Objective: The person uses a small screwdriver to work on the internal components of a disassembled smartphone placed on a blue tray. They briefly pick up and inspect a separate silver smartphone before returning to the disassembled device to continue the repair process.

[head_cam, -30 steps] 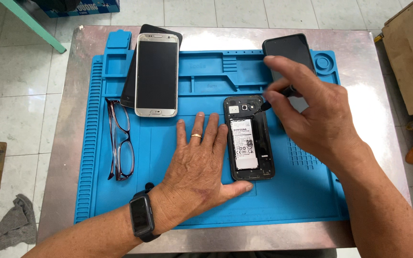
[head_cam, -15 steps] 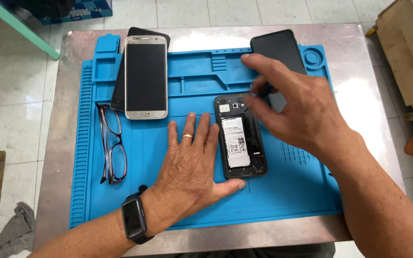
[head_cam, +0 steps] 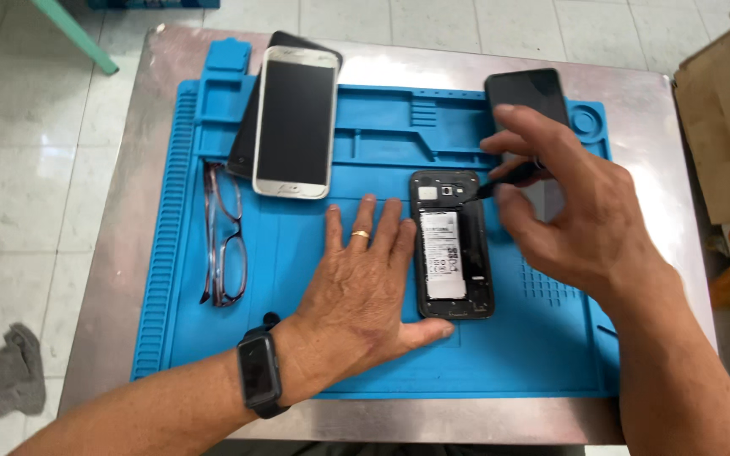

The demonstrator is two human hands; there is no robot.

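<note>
Left hand (head_cam: 365, 283) lay flat, fingers spread, beside opened black phone (head_cam: 452, 245) at centre; right hand (head_cam: 568, 211) pinched thin dark tool (head_cam: 509, 177) above it.

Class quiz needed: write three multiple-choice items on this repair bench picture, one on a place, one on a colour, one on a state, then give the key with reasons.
1. Where do the glasses lie?
A. left part of the mat
B. on the floor
C. on the opened phone

2. What colour is the mat?
A. red
B. blue
C. grey

3. What state is the phone by the left hand in?
A. wrapped
B. screen up
C. back off, battery showing

Key: 1 A, they rest beside the ribbed left edge. 2 B, plainly blue. 3 C, the opened phone shows its white-labelled battery; the right hand holds a dark tool at its top.
</note>
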